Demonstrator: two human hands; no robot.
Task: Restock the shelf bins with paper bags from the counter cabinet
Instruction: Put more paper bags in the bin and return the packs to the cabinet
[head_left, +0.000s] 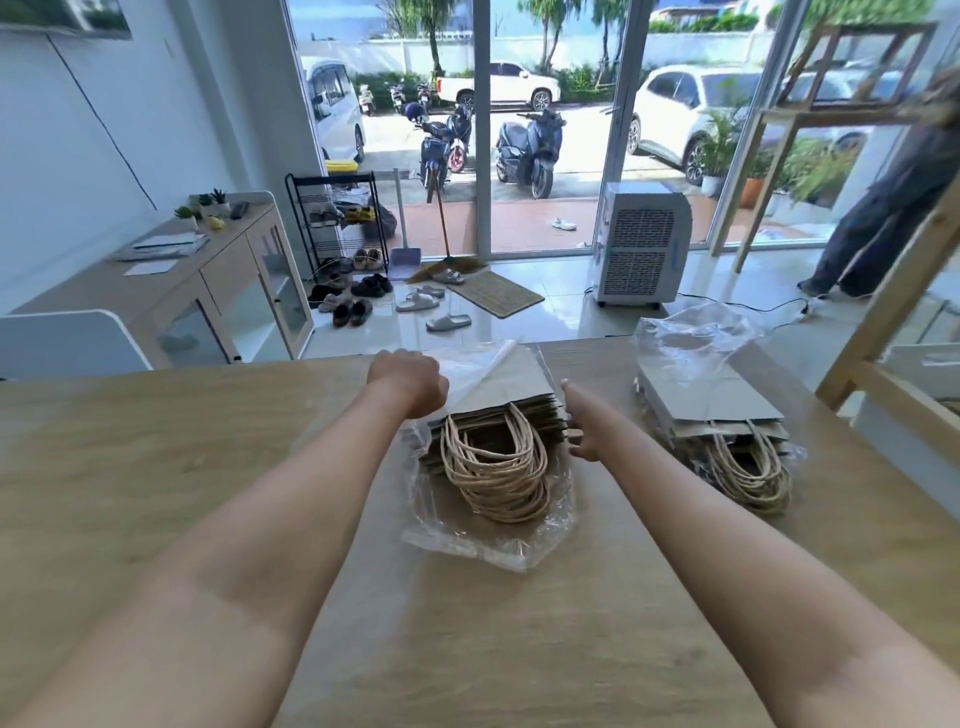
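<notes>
**Two bundles of paper bags on the counter, one being unwrapped**

Two stacks of flat paper bags are seen on the wooden counter (208, 493), each partly inside clear plastic wrap. The near stack (498, 415) lies at the middle of the counter, its twisted paper handles (493, 478) spilling toward the viewer over the loosened wrap (483, 545). The second stack (711, 410) lies well to the right, its wrap bunched up at the far end.

The left hand (408, 382) is laid on the far left corner of the near stack, fingers curled down onto a lifted flap of plastic; whether the film is truly pinched cannot be told. The right hand (584, 423) is set against the right edge of the stack, its fingers spread, though how firmly the bags are held cannot be told.

The step in hand is judged to be freeing the near stack from its wrap, so the task is at an early stage; no bags have yet been carried off. For the next move, the plastic would need to be peeled back while the stack is steadied, then the bags lifted together so that the handles do not snag in the film. A wooden shelf frame (883, 312) stands at the right edge.
</notes>
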